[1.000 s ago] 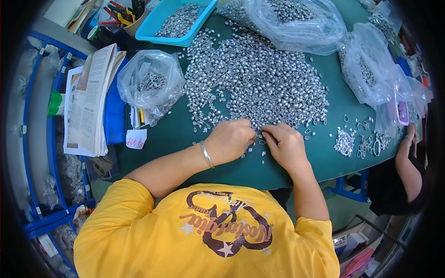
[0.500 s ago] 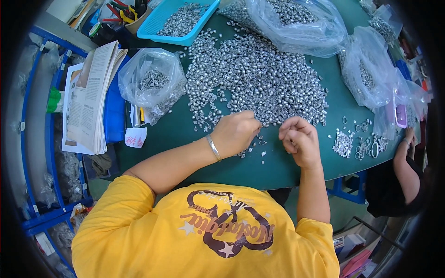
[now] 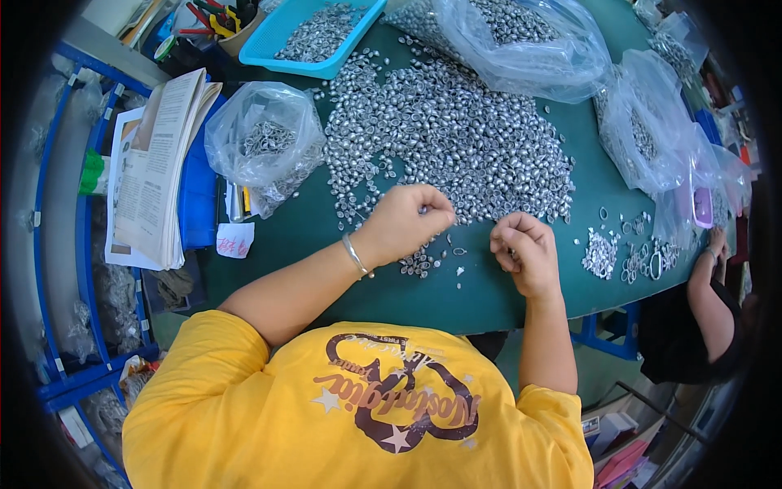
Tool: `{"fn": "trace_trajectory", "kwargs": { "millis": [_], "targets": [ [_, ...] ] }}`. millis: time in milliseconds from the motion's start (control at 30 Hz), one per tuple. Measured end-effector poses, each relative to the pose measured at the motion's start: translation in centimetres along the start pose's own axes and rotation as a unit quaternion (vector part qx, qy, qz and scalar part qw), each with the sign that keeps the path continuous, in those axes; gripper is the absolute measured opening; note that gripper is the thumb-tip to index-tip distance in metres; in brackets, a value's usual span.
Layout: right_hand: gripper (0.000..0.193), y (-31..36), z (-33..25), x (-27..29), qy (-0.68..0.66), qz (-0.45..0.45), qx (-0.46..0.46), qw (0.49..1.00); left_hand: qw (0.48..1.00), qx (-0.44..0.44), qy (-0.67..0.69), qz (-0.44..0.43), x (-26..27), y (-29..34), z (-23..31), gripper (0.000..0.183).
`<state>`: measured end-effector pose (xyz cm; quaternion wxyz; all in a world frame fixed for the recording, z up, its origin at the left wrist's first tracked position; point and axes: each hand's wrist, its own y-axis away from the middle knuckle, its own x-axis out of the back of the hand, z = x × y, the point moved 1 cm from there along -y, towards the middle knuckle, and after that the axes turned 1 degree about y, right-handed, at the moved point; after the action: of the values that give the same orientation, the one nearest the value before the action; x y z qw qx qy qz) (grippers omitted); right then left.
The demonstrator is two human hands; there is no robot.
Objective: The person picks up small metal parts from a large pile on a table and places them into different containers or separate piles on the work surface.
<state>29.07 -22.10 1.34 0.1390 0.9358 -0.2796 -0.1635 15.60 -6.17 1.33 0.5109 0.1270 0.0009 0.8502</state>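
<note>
A broad heap of small, silvery oval metal pieces [image 3: 481,155] covers the middle of the green table. At its near edge, my left hand [image 3: 403,224] bends with thumb and fingers pinched together; a bracelet circles that wrist. Whatever lies between those fingertips is too small to make out. My right hand [image 3: 528,253] is just to the right, palm turned inward and fingers curled closed, and its contents are hidden. Beneath my left hand sits a small cluster of the same pieces [image 3: 416,263], with a few tiny bits scattered between my hands.
Behind the heap stand a blue basket [image 3: 265,61] of pieces and a large clear bag [image 3: 562,65]. Another bag [image 3: 265,138] is at left beside papers [image 3: 159,171]. Small rings [image 3: 639,261] and pale bits [image 3: 601,254] lie right, near another person's arm [image 3: 710,306].
My left hand has shifted slightly left and up, uncovering more of the small cluster beneath it. My right hand stays almost in place, still curled.
</note>
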Motion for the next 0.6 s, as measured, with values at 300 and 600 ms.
{"fn": "trace_trajectory", "kwargs": {
  "millis": [300, 600],
  "targets": [
    [0.010, -1.1, 1.0, -2.6, 0.571, 0.107, 0.292, 0.760, 0.988, -0.106, -0.111, 0.007, -0.1, -0.1, -0.6, 0.006],
    [0.009, -0.4, -1.0, -0.7, 0.166, 0.037, 0.099, 0.980, 0.905, -0.267, -0.332, 0.020, -1.6, -0.5, -1.3, 0.009]
  ]
}}
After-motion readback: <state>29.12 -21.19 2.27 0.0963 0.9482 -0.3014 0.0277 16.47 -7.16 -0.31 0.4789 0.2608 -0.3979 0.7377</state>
